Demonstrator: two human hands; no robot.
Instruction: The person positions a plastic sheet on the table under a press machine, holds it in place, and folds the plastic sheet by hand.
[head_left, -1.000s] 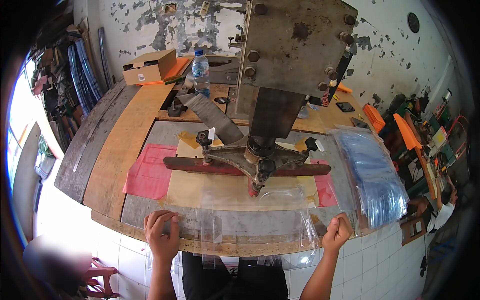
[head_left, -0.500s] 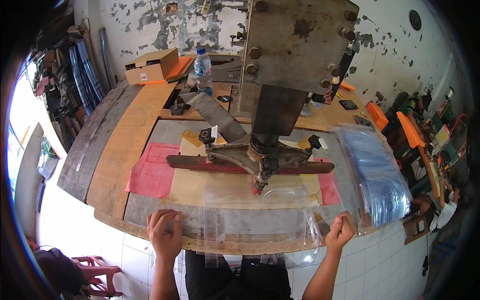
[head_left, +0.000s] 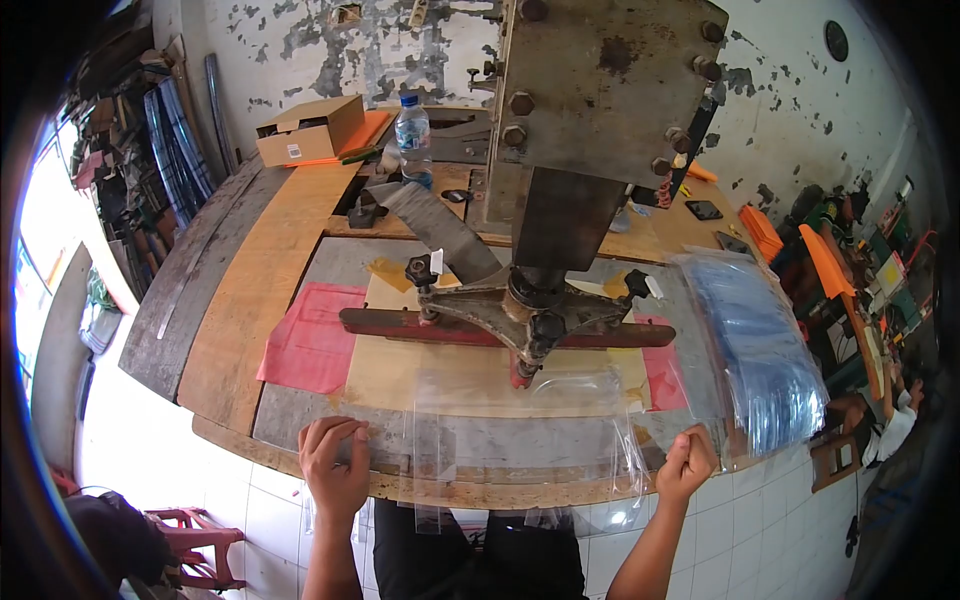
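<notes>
My left hand (head_left: 335, 465) rests at the table's front edge with its fingers curled in, and nothing shows in it. On the other side, my right hand (head_left: 687, 462) is closed in a fist, with nothing visible inside. A clear plastic sheet (head_left: 530, 430) lies between the hands, its front part hanging over the edge; neither hand plainly grips it. Behind the sheet is a press with a long red-edged bar (head_left: 440, 325) across a cream-coloured board (head_left: 390, 385). Red sheets (head_left: 310, 345) show beyond both ends of the board.
A thick stack of bluish clear plastic sheets (head_left: 765, 350) lies at the right. Further back stand a cardboard box (head_left: 312, 132) and a water bottle (head_left: 413, 140). A phone (head_left: 704, 210) lies behind the press. A red stool (head_left: 200, 545) is at lower left; another person's arm (head_left: 905, 410) shows far right.
The whole view has shifted slightly, so everything sits a little further right. Both hands keep nearly the same pose, and the plastic sheet and press look unchanged.
</notes>
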